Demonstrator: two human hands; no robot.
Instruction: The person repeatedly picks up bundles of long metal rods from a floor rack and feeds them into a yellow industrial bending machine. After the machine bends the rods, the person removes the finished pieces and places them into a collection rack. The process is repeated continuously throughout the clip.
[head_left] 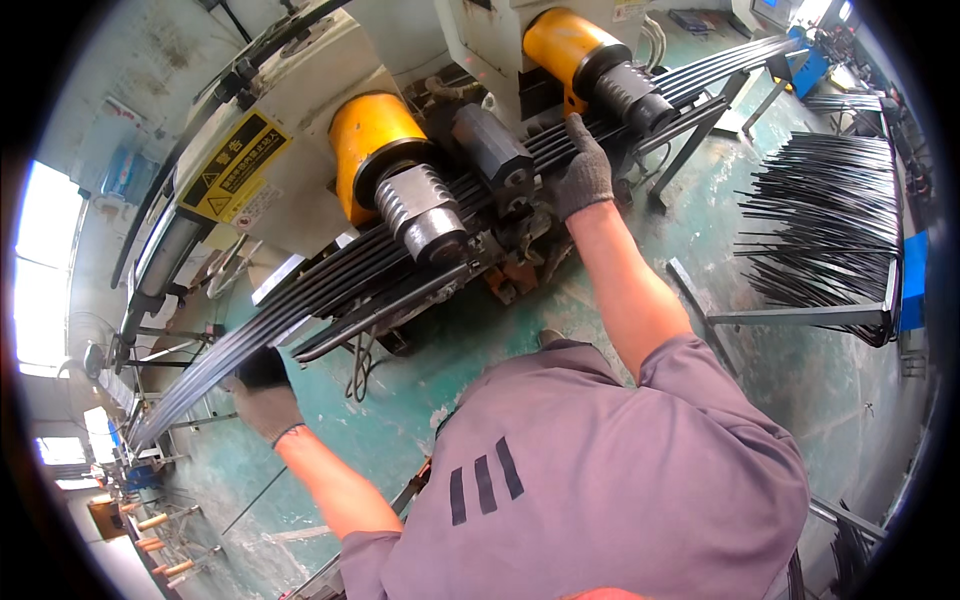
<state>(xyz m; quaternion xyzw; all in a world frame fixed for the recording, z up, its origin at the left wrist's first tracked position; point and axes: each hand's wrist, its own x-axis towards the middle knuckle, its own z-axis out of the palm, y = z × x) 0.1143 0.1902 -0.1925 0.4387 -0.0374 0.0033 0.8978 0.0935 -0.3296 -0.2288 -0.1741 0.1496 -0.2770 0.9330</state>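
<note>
A bundle of long dark metal rods [322, 272] runs slantwise through a machine, from lower left to upper right. My left hand [268, 400], in a grey glove with a black palm, is closed at the near edge of the bundle toward its left end; its fingertips are hidden by the rods. My right hand [585, 180], in a dark grey glove, holds the bundle between the machine's two rollers, thumb laid over the rods and other fingers mostly hidden. Ridged steel rollers [418, 212] with yellow housings [372, 135] stand over the rods. A dark block [492, 150] sits between them.
Many more dark rods [825, 215] lie on a metal rack [800, 316] at the right. A yellow warning plate [236, 168] is fixed to the machine's left side. Looped cable [360, 368] hangs below the bundle. A rod support stand [690, 150] is at upper right.
</note>
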